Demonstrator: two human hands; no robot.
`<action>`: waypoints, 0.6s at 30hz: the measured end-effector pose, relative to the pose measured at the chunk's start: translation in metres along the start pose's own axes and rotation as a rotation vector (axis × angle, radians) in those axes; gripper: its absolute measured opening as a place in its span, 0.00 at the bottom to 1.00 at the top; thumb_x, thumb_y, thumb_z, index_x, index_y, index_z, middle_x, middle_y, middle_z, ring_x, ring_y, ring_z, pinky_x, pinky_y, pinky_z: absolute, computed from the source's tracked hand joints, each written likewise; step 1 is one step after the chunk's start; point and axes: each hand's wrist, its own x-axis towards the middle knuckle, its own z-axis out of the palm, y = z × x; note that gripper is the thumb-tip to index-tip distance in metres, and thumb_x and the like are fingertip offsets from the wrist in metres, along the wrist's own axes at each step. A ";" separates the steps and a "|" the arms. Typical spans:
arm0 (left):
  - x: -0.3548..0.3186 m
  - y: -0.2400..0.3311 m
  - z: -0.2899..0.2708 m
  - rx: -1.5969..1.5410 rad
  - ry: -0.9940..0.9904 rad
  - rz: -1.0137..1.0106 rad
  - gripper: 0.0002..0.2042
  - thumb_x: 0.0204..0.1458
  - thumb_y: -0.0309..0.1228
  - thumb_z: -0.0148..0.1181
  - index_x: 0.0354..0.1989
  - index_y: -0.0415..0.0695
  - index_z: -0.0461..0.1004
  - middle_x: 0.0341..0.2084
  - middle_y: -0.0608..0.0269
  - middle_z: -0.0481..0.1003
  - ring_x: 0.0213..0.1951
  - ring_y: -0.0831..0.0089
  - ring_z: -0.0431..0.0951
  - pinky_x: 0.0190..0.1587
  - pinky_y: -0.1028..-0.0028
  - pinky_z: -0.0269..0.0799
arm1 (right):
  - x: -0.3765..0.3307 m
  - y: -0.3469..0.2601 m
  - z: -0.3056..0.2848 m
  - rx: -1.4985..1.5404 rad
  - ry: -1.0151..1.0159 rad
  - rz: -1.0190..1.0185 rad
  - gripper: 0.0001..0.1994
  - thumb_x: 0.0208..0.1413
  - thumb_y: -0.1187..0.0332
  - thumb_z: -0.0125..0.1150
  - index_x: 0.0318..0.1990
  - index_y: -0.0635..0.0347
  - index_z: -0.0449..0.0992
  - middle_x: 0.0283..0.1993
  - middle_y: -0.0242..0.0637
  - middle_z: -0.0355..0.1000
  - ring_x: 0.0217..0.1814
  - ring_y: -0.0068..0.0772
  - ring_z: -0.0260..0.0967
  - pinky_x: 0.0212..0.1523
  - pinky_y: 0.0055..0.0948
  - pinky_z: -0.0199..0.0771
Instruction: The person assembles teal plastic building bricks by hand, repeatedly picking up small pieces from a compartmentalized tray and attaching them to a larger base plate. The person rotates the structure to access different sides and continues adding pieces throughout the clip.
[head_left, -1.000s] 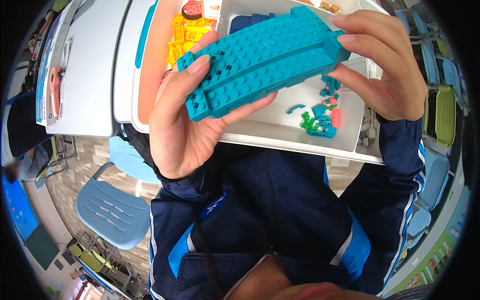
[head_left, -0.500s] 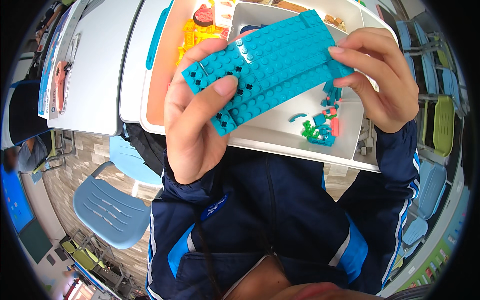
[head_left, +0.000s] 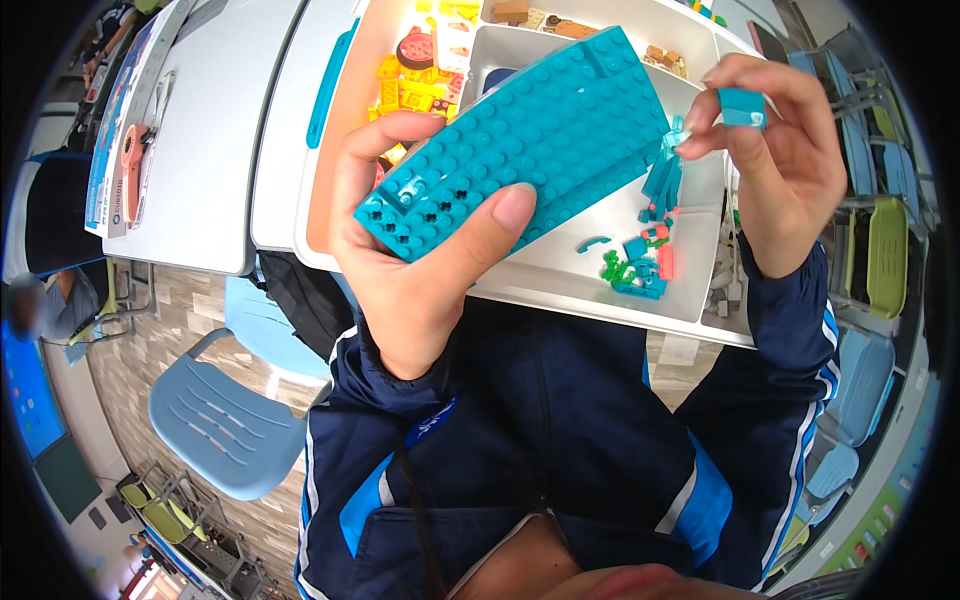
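White tray [head_left: 570,272] at 12 o'clock, compartmented. Teal brick build [head_left: 540,130] is held above it, tilted; its raised end points to 1 o'clock. Left hand [head_left: 415,280], 11 o'clock, clamps the build: thumb pressed on the studded face, one finger curled at the far edge, others hidden. Right hand [head_left: 785,150], 2 o'clock, pinches a small teal block [head_left: 742,107] between thumb and curled fingers, apart from the build; blurry light-teal bit at the index fingertip, can't tell if gripped. Tray contents, by the tray's own clock: yellow bricks [head_left: 415,97] at 10, brown pieces [head_left: 665,60] at 1, grey pieces [head_left: 722,290] at 4, loose teal, green and pink pieces [head_left: 645,278] at 5.
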 end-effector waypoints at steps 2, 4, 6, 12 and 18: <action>0.001 -0.001 -0.001 -0.008 -0.014 -0.007 0.26 0.36 0.21 0.71 0.45 0.42 0.65 0.35 0.61 0.73 0.37 0.76 0.75 0.40 0.78 0.71 | 0.001 -0.002 -0.002 0.155 -0.007 0.269 0.19 0.60 0.67 0.49 0.55 0.69 0.61 0.49 0.46 0.65 0.39 0.27 0.69 0.35 0.23 0.74; 0.002 -0.002 -0.002 0.003 -0.023 -0.016 0.26 0.36 0.21 0.71 0.45 0.42 0.65 0.35 0.61 0.73 0.37 0.76 0.75 0.41 0.77 0.71 | 0.005 -0.002 0.006 0.374 0.002 0.462 0.13 0.59 0.71 0.47 0.50 0.67 0.66 0.46 0.43 0.67 0.39 0.28 0.68 0.39 0.26 0.73; 0.001 0.000 -0.003 0.033 -0.018 -0.021 0.26 0.37 0.21 0.70 0.45 0.42 0.65 0.36 0.60 0.73 0.37 0.75 0.75 0.41 0.77 0.71 | 0.010 -0.002 0.018 0.516 0.038 0.630 0.13 0.61 0.66 0.44 0.46 0.66 0.69 0.41 0.40 0.67 0.35 0.27 0.66 0.36 0.25 0.72; -0.001 -0.005 0.002 0.140 -0.042 0.073 0.25 0.37 0.19 0.69 0.44 0.42 0.65 0.36 0.59 0.73 0.38 0.74 0.75 0.41 0.76 0.72 | 0.009 0.001 0.015 0.790 -0.065 0.821 0.16 0.62 0.59 0.45 0.43 0.65 0.70 0.37 0.35 0.67 0.27 0.21 0.59 0.25 0.20 0.59; -0.004 -0.007 -0.010 0.212 -0.086 0.178 0.24 0.39 0.20 0.63 0.47 0.38 0.64 0.36 0.53 0.73 0.38 0.67 0.75 0.46 0.70 0.69 | 0.006 0.008 0.002 0.331 -0.237 0.761 0.12 0.61 0.62 0.48 0.39 0.62 0.72 0.30 0.29 0.67 0.25 0.17 0.58 0.25 0.19 0.60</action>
